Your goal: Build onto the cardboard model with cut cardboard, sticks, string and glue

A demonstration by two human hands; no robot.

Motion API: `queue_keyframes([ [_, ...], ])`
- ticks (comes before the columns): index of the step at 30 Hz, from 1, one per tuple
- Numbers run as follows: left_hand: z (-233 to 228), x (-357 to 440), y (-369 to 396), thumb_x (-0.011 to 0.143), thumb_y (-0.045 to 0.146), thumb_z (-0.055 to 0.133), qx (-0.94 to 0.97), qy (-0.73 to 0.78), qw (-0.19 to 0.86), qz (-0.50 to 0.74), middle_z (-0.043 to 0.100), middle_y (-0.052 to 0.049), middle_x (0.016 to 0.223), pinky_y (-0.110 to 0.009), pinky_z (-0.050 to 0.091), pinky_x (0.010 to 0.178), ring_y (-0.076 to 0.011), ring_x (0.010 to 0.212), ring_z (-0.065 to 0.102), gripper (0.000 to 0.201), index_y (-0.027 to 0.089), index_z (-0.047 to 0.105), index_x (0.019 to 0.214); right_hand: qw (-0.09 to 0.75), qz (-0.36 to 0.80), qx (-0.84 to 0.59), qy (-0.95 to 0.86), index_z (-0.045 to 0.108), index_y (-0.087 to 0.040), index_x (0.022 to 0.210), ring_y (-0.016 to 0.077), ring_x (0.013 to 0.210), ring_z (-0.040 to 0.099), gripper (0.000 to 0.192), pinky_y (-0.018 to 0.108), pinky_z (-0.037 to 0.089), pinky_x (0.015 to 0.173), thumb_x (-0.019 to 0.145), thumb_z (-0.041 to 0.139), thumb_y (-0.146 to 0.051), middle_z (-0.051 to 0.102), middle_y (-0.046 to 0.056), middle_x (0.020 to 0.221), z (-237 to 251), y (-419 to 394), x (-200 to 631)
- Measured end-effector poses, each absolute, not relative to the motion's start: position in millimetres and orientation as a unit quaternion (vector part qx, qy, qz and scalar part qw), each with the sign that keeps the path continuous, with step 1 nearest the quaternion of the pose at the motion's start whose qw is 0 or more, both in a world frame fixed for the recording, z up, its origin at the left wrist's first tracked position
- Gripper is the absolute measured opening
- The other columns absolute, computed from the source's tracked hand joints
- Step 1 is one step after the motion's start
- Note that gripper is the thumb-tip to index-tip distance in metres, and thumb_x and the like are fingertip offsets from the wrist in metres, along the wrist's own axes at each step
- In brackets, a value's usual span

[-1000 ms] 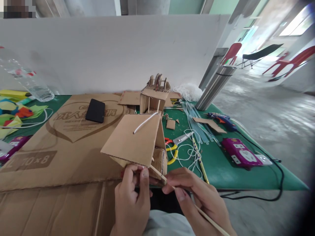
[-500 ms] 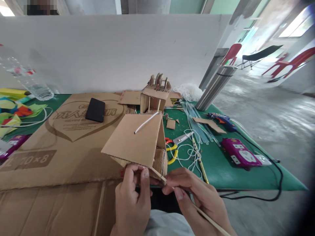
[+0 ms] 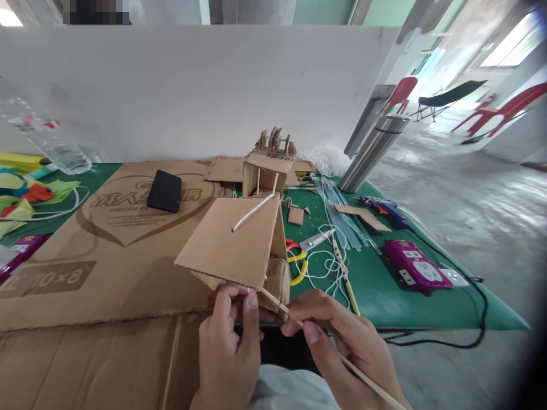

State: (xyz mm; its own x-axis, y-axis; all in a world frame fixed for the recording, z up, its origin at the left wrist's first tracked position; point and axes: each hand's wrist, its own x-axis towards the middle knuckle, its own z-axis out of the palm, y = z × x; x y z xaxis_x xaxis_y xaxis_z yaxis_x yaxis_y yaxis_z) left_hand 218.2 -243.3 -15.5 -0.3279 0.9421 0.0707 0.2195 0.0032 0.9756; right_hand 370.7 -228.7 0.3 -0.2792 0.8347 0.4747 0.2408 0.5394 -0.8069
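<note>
My right hand (image 3: 342,341) is closed around a thin wooden stick (image 3: 370,382), whose far end reaches the near edge of a cardboard model (image 3: 233,239). That model has a slanted cardboard panel on top, with a white string (image 3: 252,213) running across it from a hole. At the panel's lower edge, my left hand (image 3: 233,341) pinches with thumb and forefinger; a small white bit, perhaps string, shows at the fingertips. The inside of the model behind my fingers is mostly hidden. Behind it stands a second cardboard piece (image 3: 269,162) with upright slotted discs.
Scissors (image 3: 314,240), loose white string and a pencil (image 3: 347,279) lie right of the model. Farther right are glue sticks (image 3: 342,213), a glue gun (image 3: 384,212), a purple power strip (image 3: 416,266) and a steel flask (image 3: 374,154). A phone (image 3: 164,191) rests on flat cardboard (image 3: 128,279).
The stick's tip has shifted slightly up and left against the model's edge. Both hands stay almost in place, and the whole view has moved a little.
</note>
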Motion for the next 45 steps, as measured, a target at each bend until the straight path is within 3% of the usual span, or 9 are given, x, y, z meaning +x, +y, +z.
queue_keyframes([
  [13,-25,206,-241,0.098,0.045,0.048,0.525,0.594,0.350,0.499,0.073,-0.001,0.069,-0.020,0.054,0.050,-0.0134,0.052,0.066,0.023,0.023,0.053,0.095,0.435,0.312,-0.398,-0.745,0.063,-0.022,0.094,0.0091,0.070,0.069,0.022,0.014,0.055,0.065,0.088,0.048,-0.006,0.070,0.000,0.081,7,-227,369],
  [45,-19,213,-242,0.097,0.044,0.050,0.498,0.610,0.328,0.522,0.070,0.003,0.065,-0.018,0.049,0.050,-0.0106,0.048,0.060,0.022,0.023,0.054,0.092,0.432,0.328,-0.429,-0.722,0.063,-0.023,0.093,0.0084,0.070,0.069,0.019,0.014,0.053,0.066,0.092,0.048,-0.013,0.072,-0.004,0.076,9,-230,368],
])
